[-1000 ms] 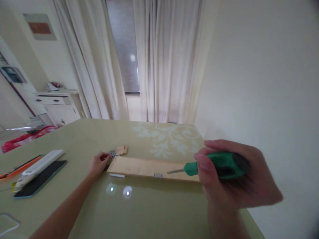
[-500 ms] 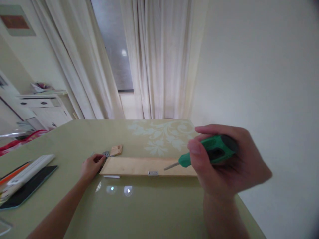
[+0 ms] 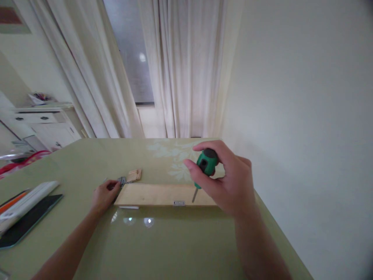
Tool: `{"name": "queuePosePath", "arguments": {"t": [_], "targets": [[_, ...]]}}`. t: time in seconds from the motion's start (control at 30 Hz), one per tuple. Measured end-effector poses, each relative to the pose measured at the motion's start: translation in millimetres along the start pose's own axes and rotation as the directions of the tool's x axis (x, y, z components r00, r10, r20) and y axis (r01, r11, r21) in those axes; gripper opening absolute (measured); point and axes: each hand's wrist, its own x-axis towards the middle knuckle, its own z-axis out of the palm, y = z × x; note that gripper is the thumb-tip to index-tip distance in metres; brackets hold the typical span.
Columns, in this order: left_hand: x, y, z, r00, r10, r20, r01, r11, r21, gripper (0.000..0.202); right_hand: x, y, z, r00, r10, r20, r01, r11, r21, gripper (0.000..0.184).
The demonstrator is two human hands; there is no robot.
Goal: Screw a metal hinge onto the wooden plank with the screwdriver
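A long pale wooden board (image 3: 151, 193) lies across the table, with a small metal plate (image 3: 178, 203) at its near edge. My right hand (image 3: 230, 177) grips a green and black screwdriver (image 3: 206, 162) above the board. The shaft points down, its tip just right of the metal plate; I cannot tell whether it touches the wood. At the board's left end is my left hand (image 3: 104, 195), fingers closed together beside small grey metal pieces (image 3: 121, 181). What those fingers hold, if anything, is hidden. Next to the metal pieces lies a small wooden piece (image 3: 134, 175).
On the left of the table (image 3: 163, 245) are a black flat tablet-like object (image 3: 35, 221), a long white object (image 3: 30, 204) and an orange stick-like item (image 3: 13, 201). A white strip (image 3: 129, 207) shows under the board's near edge. Curtains (image 3: 186, 77) hang beyond.
My right hand has moved left and turned the screwdriver from nearly level to steeply downward. My left hand stays at the board's left end. The view has shifted slightly.
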Motion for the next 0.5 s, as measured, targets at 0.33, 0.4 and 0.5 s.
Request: {"name": "queuePosePath", "arguments": {"t": [0.33, 0.4, 0.5], "targets": [[-9, 10, -5.3, 0.997, -0.013, -0.074, 0.010, 0.999, -0.049, 0.035, 1, 22, 23, 0.861, 0.156, 0.484, -0.123, 0.987, -0.099, 0.030], [-13, 8, -6.6, 0.994, -0.005, -0.111, -0.005, 0.996, -0.084, 0.034, 0, 24, 27, 0.852, 0.164, 0.497, -0.129, 0.986, -0.104, 0.029], [-22, 10, -5.9, 0.975, 0.001, -0.221, -0.028, 0.993, -0.118, 0.030, -2, 24, 33, 0.837, 0.169, 0.521, -0.137, 0.986, -0.099, 0.028]]}}
